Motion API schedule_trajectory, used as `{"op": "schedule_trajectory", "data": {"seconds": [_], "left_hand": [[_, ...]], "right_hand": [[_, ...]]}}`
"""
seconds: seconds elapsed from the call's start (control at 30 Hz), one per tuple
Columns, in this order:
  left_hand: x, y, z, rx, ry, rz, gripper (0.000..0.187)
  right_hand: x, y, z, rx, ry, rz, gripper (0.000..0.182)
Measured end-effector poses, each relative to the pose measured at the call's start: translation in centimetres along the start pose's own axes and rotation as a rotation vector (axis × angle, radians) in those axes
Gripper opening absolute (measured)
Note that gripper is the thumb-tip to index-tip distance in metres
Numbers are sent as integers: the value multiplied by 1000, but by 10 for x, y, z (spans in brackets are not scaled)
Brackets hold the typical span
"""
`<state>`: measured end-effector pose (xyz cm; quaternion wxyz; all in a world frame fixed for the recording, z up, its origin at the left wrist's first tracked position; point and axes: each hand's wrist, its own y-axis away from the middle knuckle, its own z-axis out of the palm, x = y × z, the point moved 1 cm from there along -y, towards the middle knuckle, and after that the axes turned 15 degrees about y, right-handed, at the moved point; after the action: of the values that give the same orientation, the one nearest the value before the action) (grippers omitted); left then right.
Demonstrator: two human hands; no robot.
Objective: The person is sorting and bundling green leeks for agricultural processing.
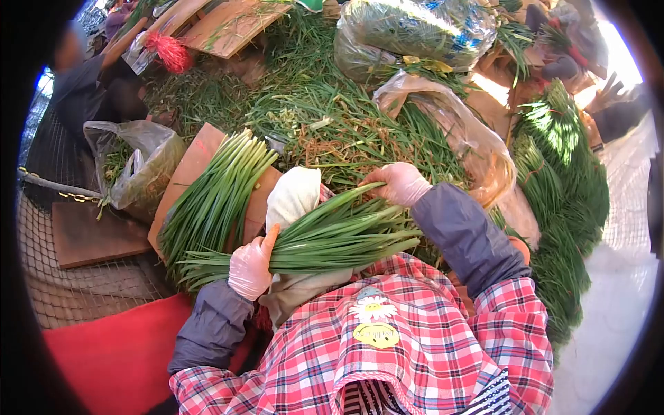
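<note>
A bunch of long green leafy stalks [332, 238] lies across my lap, over a pale cloth [294, 197]. My left hand [252, 268], in a thin clear glove, is wrapped round the bunch near its left part, with a finger pointing up. My right hand [398, 185], gloved too, pinches the tip of a stalk or a few stalks at the bunch's upper right. Left of the cloth, another bundle of stalks [218, 194] rests on a brown board [205, 142], pale ends toward the top.
Loose stalks [346, 131] cover the ground ahead. Tied bundles [557, 180] are piled at the right. A plastic bag [142, 162] stands left, and a large wrapped bale [415, 34] lies at the top. People sit at upper left [93, 86] and upper right [564, 41].
</note>
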<state>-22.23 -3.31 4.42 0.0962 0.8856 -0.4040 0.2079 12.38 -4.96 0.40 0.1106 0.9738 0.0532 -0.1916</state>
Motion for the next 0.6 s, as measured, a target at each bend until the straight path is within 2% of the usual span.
{"op": "schedule_trajectory", "data": {"seconds": [0.03, 0.07, 0.13, 0.17, 0.2, 0.23, 0.33, 0.47, 0.5, 0.6], "left_hand": [[-1, 1, 0, -13, 12, -26, 78], [-4, 3, 2, 4, 40, -26, 78], [-12, 8, 8, 38, 97, -24, 76], [-11, 10, 9, 46, 138, -66, 71], [-11, 11, 10, 67, 186, -79, 69], [-10, 12, 10, 87, 233, -89, 67], [-7, 11, 2, 133, 259, -94, 57], [-1, 7, -26, 122, 111, 19, 55], [-1, 9, -32, 102, 59, 36, 56], [14, 5, -48, 73, -51, 128, 57]], "right_hand": [[3, 1, -6, -25, 48, 100, 24], [15, 5, -12, 60, 76, 132, 26], [66, 15, -13, 210, -6, 337, 28], [96, 24, -12, 344, -199, 419, 26], [128, 30, -13, 286, -437, 591, 26], [118, 46, -37, 299, -561, 736, 28], [151, 68, -37, 253, -849, 873, 35], [138, 72, -59, 288, -1077, 748, 29], [127, 71, -66, 246, -1014, 708, 21], [111, 58, -65, 248, -1160, 503, 25]]}}
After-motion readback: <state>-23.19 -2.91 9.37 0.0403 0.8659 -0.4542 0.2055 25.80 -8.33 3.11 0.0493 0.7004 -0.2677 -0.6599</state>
